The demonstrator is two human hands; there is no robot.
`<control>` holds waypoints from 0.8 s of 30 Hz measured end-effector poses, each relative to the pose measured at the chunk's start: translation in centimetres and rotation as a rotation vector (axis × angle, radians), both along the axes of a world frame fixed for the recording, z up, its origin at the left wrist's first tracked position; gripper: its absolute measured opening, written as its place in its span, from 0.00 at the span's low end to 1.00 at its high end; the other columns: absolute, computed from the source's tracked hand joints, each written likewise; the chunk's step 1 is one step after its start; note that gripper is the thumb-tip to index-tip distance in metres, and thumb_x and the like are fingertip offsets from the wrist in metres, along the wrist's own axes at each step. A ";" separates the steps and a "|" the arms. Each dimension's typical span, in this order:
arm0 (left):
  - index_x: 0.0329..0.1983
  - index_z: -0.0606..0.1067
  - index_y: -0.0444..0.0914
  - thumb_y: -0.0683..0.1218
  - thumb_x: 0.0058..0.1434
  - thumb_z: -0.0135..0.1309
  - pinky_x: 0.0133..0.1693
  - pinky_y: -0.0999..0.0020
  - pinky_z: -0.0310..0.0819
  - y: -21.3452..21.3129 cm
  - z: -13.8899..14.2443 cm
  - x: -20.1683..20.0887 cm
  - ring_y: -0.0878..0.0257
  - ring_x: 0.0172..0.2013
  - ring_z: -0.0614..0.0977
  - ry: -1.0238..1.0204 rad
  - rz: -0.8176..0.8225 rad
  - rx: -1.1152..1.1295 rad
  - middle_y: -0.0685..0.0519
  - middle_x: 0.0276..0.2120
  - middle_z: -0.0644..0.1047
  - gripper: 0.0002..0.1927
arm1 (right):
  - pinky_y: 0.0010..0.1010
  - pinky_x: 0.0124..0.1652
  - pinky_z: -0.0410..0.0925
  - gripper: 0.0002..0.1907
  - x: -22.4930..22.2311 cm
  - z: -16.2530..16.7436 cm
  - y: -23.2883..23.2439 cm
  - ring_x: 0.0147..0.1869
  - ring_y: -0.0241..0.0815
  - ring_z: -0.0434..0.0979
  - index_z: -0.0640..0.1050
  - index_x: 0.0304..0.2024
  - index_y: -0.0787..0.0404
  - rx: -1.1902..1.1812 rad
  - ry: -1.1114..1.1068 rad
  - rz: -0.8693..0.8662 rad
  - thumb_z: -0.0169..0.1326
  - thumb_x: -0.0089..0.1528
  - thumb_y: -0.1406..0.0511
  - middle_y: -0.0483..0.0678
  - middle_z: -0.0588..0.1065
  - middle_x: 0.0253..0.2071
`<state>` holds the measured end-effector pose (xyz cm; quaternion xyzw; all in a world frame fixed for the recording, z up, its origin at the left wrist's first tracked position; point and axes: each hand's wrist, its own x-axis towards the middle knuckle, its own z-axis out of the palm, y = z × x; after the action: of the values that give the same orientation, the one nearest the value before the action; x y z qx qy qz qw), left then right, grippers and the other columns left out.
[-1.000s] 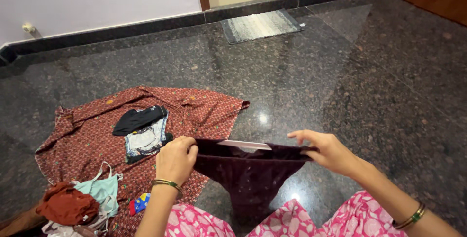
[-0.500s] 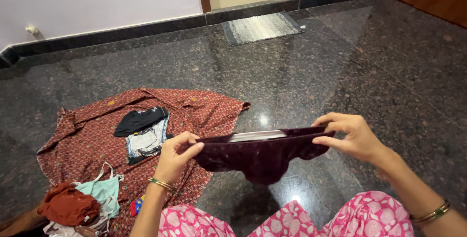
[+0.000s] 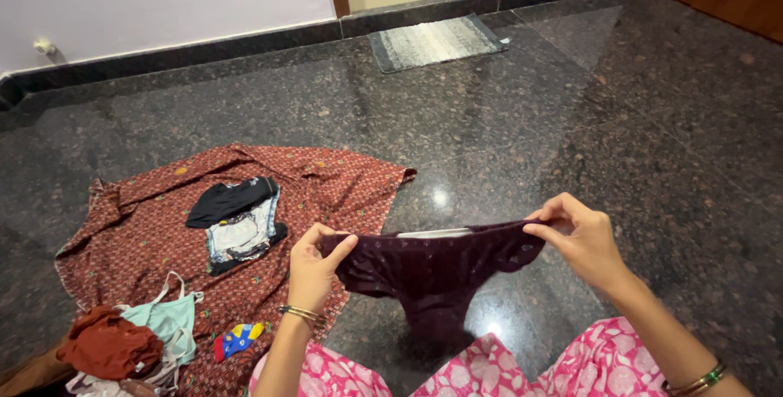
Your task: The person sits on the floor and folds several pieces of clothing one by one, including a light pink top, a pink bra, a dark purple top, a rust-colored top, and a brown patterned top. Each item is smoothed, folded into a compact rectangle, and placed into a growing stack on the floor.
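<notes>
Head view: a dark maroon undergarment (image 3: 432, 271) hangs in the air between both hands, above the polished granite floor (image 3: 571, 120) and just ahead of the pink patterned trousers (image 3: 571, 368). Left hand (image 3: 314, 266) pinches one end of the waistband, fingers closed on the fabric; right hand (image 3: 579, 238) pinches the other end likewise — neither hand is free. Long axis of the waistband runs left to right, roughly level and pulled taut, with the body of the garment drooping below its middle. To the left, on the floor, lies a spread red printed cloth (image 3: 147, 234) bearing a small folded stack of dark and light garments (image 3: 236, 218) — nearer the left hand than the right. An unfolded heap with a rust-red piece (image 3: 106, 348) sits at lower left.
</notes>
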<state>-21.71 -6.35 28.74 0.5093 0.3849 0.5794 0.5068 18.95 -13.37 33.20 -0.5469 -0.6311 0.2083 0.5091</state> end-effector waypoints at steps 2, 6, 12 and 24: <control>0.33 0.72 0.36 0.37 0.59 0.64 0.37 0.74 0.75 0.1 -0.4 0.4 0.71 0.34 0.80 0.007 -0.027 0.003 0.54 0.33 0.81 0.10 | 0.30 0.42 0.75 0.11 0.2 0.2 -0.6 0.40 0.36 0.83 0.75 0.37 0.67 0.018 -0.126 -0.084 0.65 0.57 0.71 0.51 0.84 0.37; 0.33 0.70 0.37 0.37 0.60 0.64 0.34 0.74 0.71 0.3 -0.4 1.3 0.72 0.32 0.76 0.067 -0.073 0.005 0.55 0.31 0.78 0.12 | 0.32 0.40 0.72 0.17 0.8 1.2 -1.2 0.41 0.41 0.81 0.77 0.48 0.63 0.103 -0.346 -0.131 0.62 0.57 0.69 0.51 0.80 0.38; 0.35 0.65 0.36 0.36 0.61 0.62 0.38 0.74 0.74 -0.2 1.4 2.9 0.71 0.36 0.77 0.015 -0.186 0.048 0.55 0.33 0.79 0.14 | 0.38 0.48 0.68 0.08 1.2 1.2 -1.3 0.49 0.49 0.74 0.78 0.43 0.61 0.097 -0.569 -0.055 0.53 0.62 0.68 0.49 0.76 0.41; 0.33 0.77 0.36 0.50 0.62 0.62 0.29 0.66 0.71 0.0 -13.0 6.9 0.64 0.27 0.76 0.257 0.006 -0.585 0.53 0.26 0.76 0.13 | 0.46 0.58 0.64 0.14 -1.1 -1.9 15.6 0.58 0.61 0.70 0.78 0.50 0.61 0.330 -0.672 -0.240 0.55 0.61 0.67 0.56 0.74 0.53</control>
<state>-14.81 -6.32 15.77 0.4098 0.5975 0.3768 0.5772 17.89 2.22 31.31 -0.5654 -0.7192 -0.1476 0.3759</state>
